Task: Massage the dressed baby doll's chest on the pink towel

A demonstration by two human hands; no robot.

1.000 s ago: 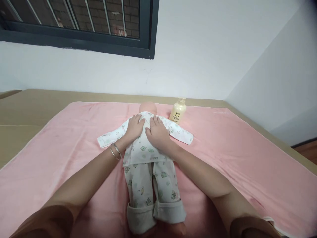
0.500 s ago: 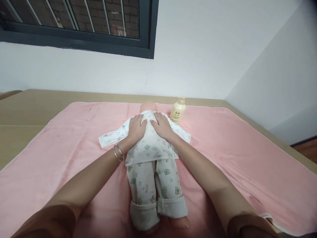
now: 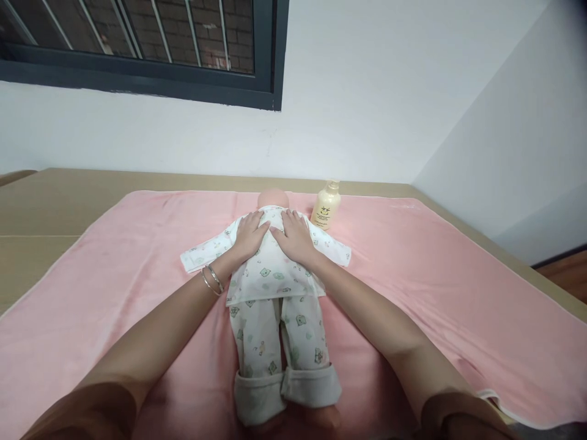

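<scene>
A baby doll lies face down on a pink blanket, its head at the far end and its feet towards me. It wears a white printed long-sleeved top and matching trousers with rolled cuffs. Flat on the left side of its upper back rests my left hand, fingers spread, with silver bangles at the wrist. My right hand lies open on the right side of the upper back, its thumb close to the left thumb. Neither hand grips anything.
The pink blanket covers much of a tan surface. Beyond the doll's right shoulder stands a pale yellow bottle. A white wall rises behind, with a dark-framed barred window at upper left.
Both hands stay on the doll's back; the thumbs have come slightly closer together. The doll's legs appear shifted a little left, and the whole view has moved slightly.
</scene>
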